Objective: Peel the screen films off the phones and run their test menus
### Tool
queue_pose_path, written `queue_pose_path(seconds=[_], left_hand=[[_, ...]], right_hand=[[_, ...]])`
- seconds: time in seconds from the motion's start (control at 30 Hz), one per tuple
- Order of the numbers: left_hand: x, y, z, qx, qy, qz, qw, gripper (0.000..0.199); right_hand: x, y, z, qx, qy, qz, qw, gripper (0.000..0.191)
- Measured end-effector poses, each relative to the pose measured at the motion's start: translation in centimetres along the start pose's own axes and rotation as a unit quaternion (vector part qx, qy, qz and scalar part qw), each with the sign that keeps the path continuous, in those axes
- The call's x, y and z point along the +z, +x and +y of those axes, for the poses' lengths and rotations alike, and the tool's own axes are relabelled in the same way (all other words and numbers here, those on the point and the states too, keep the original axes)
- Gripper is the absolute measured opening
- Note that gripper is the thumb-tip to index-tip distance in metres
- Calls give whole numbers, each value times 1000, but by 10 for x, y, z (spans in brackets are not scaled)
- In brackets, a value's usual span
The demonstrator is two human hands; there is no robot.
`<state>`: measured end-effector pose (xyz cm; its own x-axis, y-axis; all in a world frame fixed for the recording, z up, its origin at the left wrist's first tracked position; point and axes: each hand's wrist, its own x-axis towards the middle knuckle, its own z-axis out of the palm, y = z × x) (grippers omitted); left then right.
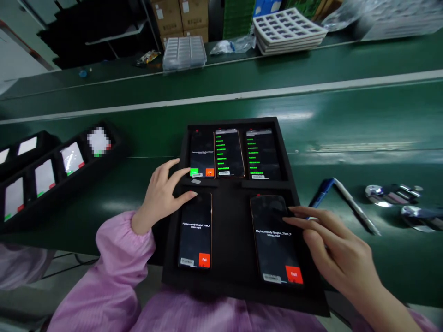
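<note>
A black foam tray (230, 221) in front of me holds several smartphones. My left hand (162, 191) is open, its index fingertip at the green button of the back-left phone (202, 143) and its thumb over the top of the front-left phone (195, 221). My right hand (339, 244) has its fingers stretched out over the right edge of the front-right phone (273, 230). Both front phones show "Playing melody" text and a red Fail button. The back-middle phone (229, 152) and back-right phone (262, 154) show lists of green lines.
Another black tray (104, 161) with lit phones lies at the left. Right of my tray are a blue marker (321, 192), a white pen (356, 207) and shiny metal items (392, 195). Farther back stand stacked white trays (289, 30) and a clear plastic tray (184, 53).
</note>
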<state>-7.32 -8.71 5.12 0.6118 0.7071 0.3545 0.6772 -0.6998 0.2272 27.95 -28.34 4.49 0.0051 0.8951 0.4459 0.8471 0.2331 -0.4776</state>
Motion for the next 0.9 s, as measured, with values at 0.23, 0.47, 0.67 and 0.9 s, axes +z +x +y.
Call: queue_pose_path(seconds=[0.23,0.47,0.67,0.9], left_hand=[[16,91,-15,-51,24,-47,997,53],[29,147,-16,-74,56,-91,991,46],[54,181,11,7,12,-96,995,38],[45,142,-1,56,-28,-78,995,32]], right_hand=[[24,134,38,30,-115,-74,990,55],[51,206,81,59,-139,-104,983,50],[33,198,89,25,-129,-66,989,63],[50,199,91,-23,-123,-85,988,57]])
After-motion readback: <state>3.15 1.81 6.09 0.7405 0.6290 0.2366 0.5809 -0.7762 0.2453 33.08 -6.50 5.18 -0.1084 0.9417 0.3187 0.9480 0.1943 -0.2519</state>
